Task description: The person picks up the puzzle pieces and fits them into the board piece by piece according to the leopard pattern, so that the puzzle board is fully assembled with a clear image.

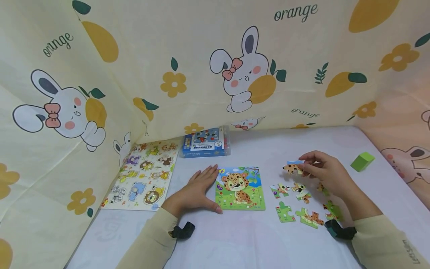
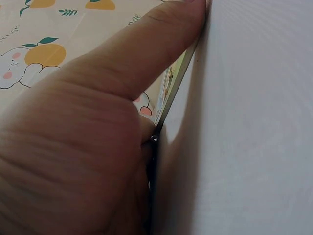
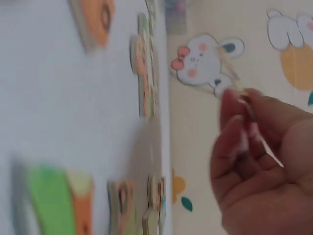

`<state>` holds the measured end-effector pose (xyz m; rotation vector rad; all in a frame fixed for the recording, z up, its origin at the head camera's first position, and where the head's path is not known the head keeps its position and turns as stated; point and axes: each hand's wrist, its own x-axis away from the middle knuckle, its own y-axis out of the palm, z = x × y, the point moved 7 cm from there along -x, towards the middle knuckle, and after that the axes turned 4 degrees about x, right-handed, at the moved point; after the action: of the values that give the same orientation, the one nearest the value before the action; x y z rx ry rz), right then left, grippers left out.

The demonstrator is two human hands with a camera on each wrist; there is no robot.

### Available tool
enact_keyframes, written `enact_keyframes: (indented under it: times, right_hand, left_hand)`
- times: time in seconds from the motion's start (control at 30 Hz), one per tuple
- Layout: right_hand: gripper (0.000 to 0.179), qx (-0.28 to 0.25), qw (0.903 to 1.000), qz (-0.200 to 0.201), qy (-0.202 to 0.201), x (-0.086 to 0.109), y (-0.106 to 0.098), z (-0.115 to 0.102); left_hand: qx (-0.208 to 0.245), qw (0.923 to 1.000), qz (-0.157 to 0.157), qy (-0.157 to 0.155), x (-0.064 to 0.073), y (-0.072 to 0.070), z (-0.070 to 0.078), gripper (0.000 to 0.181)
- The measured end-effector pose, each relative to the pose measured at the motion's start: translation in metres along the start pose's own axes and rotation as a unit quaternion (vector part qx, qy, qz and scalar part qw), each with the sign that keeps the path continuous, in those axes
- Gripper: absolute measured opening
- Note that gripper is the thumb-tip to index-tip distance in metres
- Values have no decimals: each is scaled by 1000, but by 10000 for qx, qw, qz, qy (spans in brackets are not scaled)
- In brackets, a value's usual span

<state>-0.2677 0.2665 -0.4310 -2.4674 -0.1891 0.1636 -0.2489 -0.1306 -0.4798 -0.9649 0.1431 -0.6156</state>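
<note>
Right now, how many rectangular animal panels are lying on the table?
2: the leopard panel beside the left grip, and the many-animal panel farther left. Any stacked underneath would be hidden.

Beige sleeves, dark lettering on right; curved black piece at each wrist.

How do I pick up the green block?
Probably best to pinch the green block by two opposite sides, coming from above. It looks box-shaped with flat sides, and stands apart from the loose pieces. The right hand is nearest, but holds a puzzle piece.
</note>
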Motion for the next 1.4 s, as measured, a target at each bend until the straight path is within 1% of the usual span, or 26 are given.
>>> enact_keyframes:
  times: [0.13,0.27,0.4,0.57,0.77,0.93,1.17,1.4]
  right_hand:
    - [29,-277,9996,-10,43,2,4,-11]
    - [31,-525,9986,-24,-56,3,9,-24]
    - [34,-734,9972,-129,-113,5,15,-34]
    - [33,-856,9958,-288,-164,5,26,-42]
    - [25,-986,9941,-448,-27,4,44,-51]
    - [16,-1129,9917,-608,-18,1,64,-62]
    - [12,-1140,9910,-692,-70,-9,85,-75]
    - [11,-1243,9894,-707,250,-22,108,-77]
  left_hand:
    - [-13,10000,13,-4,-1,1,-2,141]
    - [-19,10000,18,0,0,1,-2,141]
    - [-11,10000,-2,22,0,0,-1,142]
    - [-19,10000,-42,22,1,0,-1,142]
    - [-18,10000,-51,28,0,0,-2,142]
    - [8,10000,-46,19,0,-1,-1,142]
    - [8,10000,-42,4,-1,0,-3,144]
    - [49,9999,-33,92,-1,1,-3,143]
